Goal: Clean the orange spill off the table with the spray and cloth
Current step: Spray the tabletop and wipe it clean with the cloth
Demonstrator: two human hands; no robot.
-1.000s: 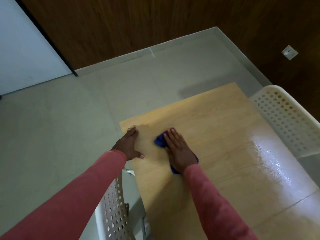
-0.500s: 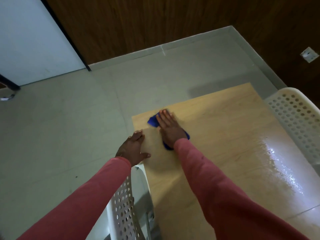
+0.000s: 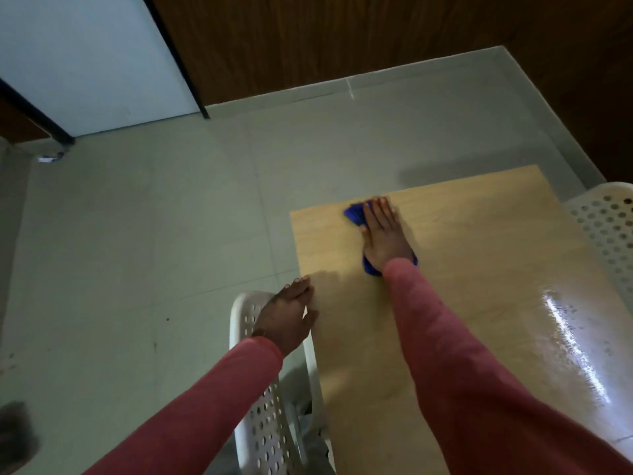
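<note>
Pressing blue cloth [image 3: 354,214] flat — right hand [image 3: 383,234], table [image 3: 479,269]

Two white perforated chairs [image 3: 270,419] [image 3: 606,228], grey tiled floor [image 3: 154,241], dark wood wall [image 3: 342,36].

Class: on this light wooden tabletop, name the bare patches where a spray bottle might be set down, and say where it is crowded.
Bare wood lies between the right hand on the blue cloth and the white perforated chair at the right edge; it also lies between the two red sleeves. The glossy wet patch is bare but slick. It is crowded at the far left corner, near the left hand.
</note>
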